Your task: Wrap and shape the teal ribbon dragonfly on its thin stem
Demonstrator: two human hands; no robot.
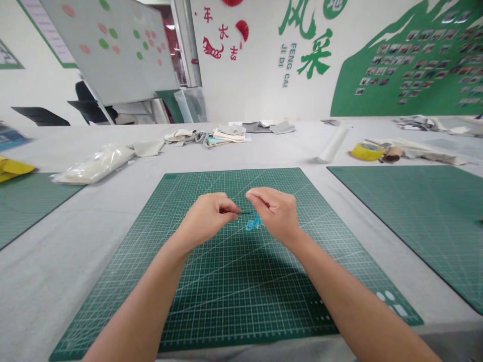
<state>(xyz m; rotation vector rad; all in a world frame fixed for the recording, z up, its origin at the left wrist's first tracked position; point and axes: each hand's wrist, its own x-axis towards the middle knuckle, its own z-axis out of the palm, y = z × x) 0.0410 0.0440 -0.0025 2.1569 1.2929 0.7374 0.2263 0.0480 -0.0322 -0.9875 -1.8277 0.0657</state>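
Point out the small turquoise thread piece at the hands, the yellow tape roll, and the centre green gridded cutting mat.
small turquoise thread piece (252, 223), head view, on its loop below the fingers.
yellow tape roll (367, 151), head view, on its top face.
centre green gridded cutting mat (234, 291), head view, on bare surface between the forearms.

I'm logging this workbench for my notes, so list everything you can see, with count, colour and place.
cutting mat: three, green with a grid, middle one under the hands, others at the left and right edges
thin needle-like piece: one, dark, pinched between both hands
turquoise piece: one, under the right hand
plastic bag: one, clear, whitish contents, back left
fabric pieces: a pile, beige and grey, back centre
paper roll: one, white, back right
tape roll: one, yellow, back right
whiteboard: one, white with coloured dots, back left
left hand: fingers pinched, above the middle mat
right hand: fingers pinched, above the middle mat
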